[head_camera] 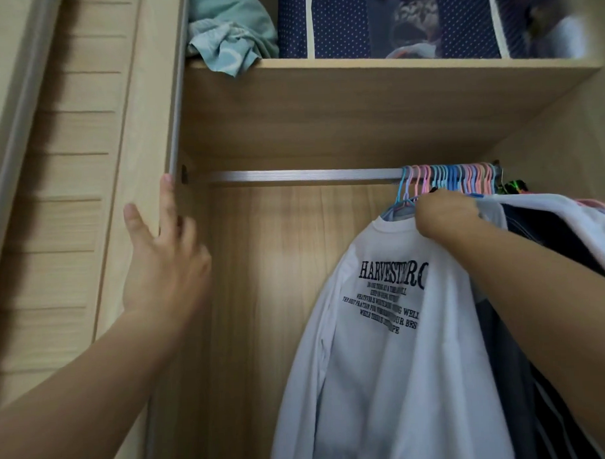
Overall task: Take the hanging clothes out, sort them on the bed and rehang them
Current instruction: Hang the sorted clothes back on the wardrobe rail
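Observation:
A white sweatshirt (384, 363) with dark printed lettering hangs at the front of a bunch of clothes at the right end of the metal rail (302, 176). Several pink and blue hangers (453, 177) crowd the rail there. My right hand (444, 214) grips the hangers just below their hooks, at the sweatshirt's collar. Behind it hang dark garments (534, 228) and another white one (582, 219). My left hand (165, 261) rests with straight fingers on the edge of the slatted wardrobe door (98, 202).
Above the rail, a wooden shelf (391, 68) carries a crumpled teal cloth (229, 43) and a navy dotted fabric storage box (342, 22). The rail's left part is bare, with the wooden back panel (279, 281) behind it.

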### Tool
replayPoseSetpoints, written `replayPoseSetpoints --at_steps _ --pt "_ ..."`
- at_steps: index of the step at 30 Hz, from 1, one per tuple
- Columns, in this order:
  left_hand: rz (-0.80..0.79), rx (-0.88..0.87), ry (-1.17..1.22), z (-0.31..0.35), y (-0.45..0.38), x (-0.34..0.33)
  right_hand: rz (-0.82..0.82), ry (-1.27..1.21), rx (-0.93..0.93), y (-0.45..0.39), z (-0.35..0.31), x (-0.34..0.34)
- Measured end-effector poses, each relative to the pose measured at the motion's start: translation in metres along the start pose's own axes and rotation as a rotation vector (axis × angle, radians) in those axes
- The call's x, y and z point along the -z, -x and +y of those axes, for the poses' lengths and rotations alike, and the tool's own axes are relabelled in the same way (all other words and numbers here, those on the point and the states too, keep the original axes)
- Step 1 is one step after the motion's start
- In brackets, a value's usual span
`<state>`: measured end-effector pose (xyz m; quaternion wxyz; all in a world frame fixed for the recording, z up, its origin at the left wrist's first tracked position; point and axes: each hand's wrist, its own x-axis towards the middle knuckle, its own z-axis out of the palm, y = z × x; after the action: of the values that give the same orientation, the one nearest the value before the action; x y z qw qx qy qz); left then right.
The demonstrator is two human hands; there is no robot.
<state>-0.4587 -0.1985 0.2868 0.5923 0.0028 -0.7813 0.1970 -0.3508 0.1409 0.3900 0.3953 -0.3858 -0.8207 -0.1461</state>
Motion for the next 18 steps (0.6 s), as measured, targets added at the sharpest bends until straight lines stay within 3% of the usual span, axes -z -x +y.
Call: replayPoseSetpoints --at_steps 9,12,18 --pt "0.010 -0.027 0.063 0.003 0.024 -0.003 0.331 0.263 0.271 0.069 -0.010 -0.011" --pt "-0.101 -0.057 0.086 0.005 0.051 -0.002 0.160 0.177 0.421 0.107 -0.022 -0.013" --pt "-0.419 -0.027 0.423 0.002 0.131 0.024 -0.286 -0.061 0.772 0.171 -0.030 -0.003"
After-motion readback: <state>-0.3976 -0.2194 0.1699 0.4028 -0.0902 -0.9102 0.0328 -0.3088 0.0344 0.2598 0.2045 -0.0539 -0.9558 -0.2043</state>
